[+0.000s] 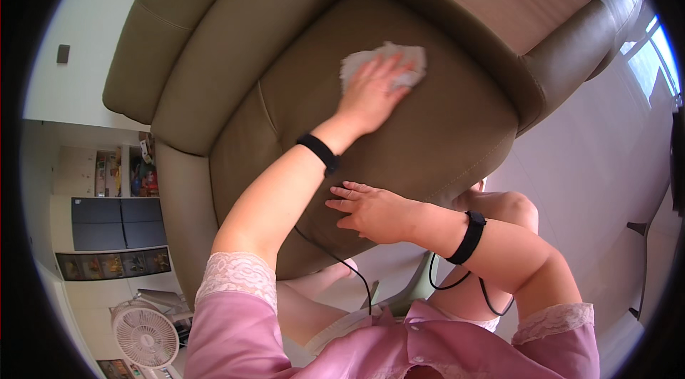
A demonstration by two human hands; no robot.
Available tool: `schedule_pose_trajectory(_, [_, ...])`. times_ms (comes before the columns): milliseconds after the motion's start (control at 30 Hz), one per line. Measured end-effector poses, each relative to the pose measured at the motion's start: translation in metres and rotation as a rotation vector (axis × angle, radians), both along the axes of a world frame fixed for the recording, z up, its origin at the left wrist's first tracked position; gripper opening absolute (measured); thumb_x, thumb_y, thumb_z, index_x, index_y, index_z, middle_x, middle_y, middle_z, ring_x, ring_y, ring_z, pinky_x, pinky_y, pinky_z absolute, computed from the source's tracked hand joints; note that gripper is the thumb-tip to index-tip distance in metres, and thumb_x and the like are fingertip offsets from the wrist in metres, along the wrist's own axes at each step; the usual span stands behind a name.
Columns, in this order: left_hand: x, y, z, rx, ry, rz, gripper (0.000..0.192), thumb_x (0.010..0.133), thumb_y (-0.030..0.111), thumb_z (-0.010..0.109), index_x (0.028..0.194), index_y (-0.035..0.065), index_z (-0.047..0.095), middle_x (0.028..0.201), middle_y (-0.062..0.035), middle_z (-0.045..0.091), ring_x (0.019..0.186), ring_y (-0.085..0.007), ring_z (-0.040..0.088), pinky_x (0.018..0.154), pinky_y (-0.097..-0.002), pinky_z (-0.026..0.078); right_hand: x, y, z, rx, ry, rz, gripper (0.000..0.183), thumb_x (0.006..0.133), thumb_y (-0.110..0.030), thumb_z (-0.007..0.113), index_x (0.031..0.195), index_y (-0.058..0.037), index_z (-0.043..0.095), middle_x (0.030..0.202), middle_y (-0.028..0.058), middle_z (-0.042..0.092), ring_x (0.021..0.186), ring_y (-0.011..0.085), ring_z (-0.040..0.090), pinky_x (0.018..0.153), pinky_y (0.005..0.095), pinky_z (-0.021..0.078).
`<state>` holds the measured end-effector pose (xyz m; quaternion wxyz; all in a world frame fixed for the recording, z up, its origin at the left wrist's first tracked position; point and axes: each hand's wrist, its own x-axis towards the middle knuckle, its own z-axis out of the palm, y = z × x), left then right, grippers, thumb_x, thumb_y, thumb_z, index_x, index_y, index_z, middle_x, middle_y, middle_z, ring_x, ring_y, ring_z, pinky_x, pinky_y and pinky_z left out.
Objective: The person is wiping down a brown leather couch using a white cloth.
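Note:
My left hand (372, 92) lies flat over a crumpled whitish cloth (411, 66), pressing it onto the seat cushion (385, 159) of an olive-brown leather-look sofa. Its fingers are spread, and both hand and cloth are slightly blurred. Nearer to me, my right hand (372, 213) rests palm down by the front part of the same cushion, fingers apart and holding nothing. Each wrist wears a black band. Much of the cloth is hidden under my left fingers.
The sofa's backrest (230, 31) rises at the left, and an armrest (567, 58) borders the seat's far right. A black cable (342, 261) hangs between my arms. Behind the sofa stand a white fan (145, 336) and dark cabinet doors (116, 224). Pale floor (578, 165) stretches right.

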<state>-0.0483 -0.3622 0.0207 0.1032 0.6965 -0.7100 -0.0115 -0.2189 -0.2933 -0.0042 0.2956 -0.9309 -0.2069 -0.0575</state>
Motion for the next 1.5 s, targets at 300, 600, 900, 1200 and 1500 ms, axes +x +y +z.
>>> schedule_pose_trajectory(300, [0.106, 0.130, -0.022, -0.095, 0.131, 0.454, 0.043, 0.102, 0.021, 0.055, 0.144, 0.0098, 0.053, 0.156, -0.0140, 0.042, 0.143, -0.0376, 0.039, 0.118, -0.0429, 0.033, 0.002, -0.005, 0.015, -0.050, 0.078, 0.041, 0.034, 0.090, -0.028, 0.070, 0.120, -0.0129, 0.071, 0.158, 0.0097, 0.041, 0.151, 0.0300, 0.027, 0.126, 0.0416, 0.0198])
schedule_pose_trajectory(600, [0.017, 0.227, -0.014, -0.025, 0.091, 0.529, 0.046, 0.100, 0.018, 0.054, 0.146, 0.0129, 0.052, 0.157, -0.0146, 0.041, 0.142, -0.0452, 0.035, 0.119, -0.0509, 0.028, 0.003, -0.017, 0.024, 0.189, -0.001, -0.064, 0.031, 0.088, -0.017, 0.070, 0.118, -0.0081, 0.069, 0.124, 0.0105, 0.067, 0.118, 0.0309, 0.061, 0.105, 0.0417, 0.0462])
schedule_pose_trajectory(900, [-0.095, 0.246, 0.004, 0.115, 0.150, 0.429, 0.060, 0.089, 0.018, 0.067, 0.147, 0.0233, 0.052, 0.158, -0.0077, 0.039, 0.146, -0.0417, 0.029, 0.119, -0.0584, 0.020, 0.003, -0.044, 0.036, 0.498, -0.172, -0.437, 0.018, 0.088, -0.005, 0.064, 0.102, -0.0063, 0.075, 0.095, 0.0128, 0.073, 0.088, 0.0327, 0.069, 0.078, 0.0399, 0.0560])
schedule_pose_trajectory(1200, [-0.146, 0.239, -0.018, 0.052, 0.208, 0.299, 0.059, 0.086, 0.023, 0.072, 0.142, 0.0314, 0.056, 0.156, 0.0030, 0.041, 0.146, -0.0350, 0.032, 0.116, -0.0598, 0.027, 0.005, -0.047, 0.043, 0.467, -0.083, -0.572, 0.017, 0.089, -0.005, 0.063, 0.102, -0.0049, 0.075, 0.093, 0.0128, 0.073, 0.083, 0.0316, 0.069, 0.075, 0.0384, 0.0562])
schedule_pose_trajectory(1500, [-0.097, 0.283, -0.036, -0.049, -0.280, 0.323, 0.052, 0.084, 0.014, 0.067, 0.130, 0.0371, 0.065, 0.144, 0.0053, 0.049, 0.134, -0.0308, 0.045, 0.113, -0.0617, 0.031, 0.016, -0.040, 0.032, 0.365, -0.132, -0.545, 0.013, 0.090, -0.008, 0.063, 0.095, -0.0039, 0.074, 0.093, 0.0108, 0.074, 0.086, 0.0312, 0.070, 0.078, 0.0394, 0.0569])
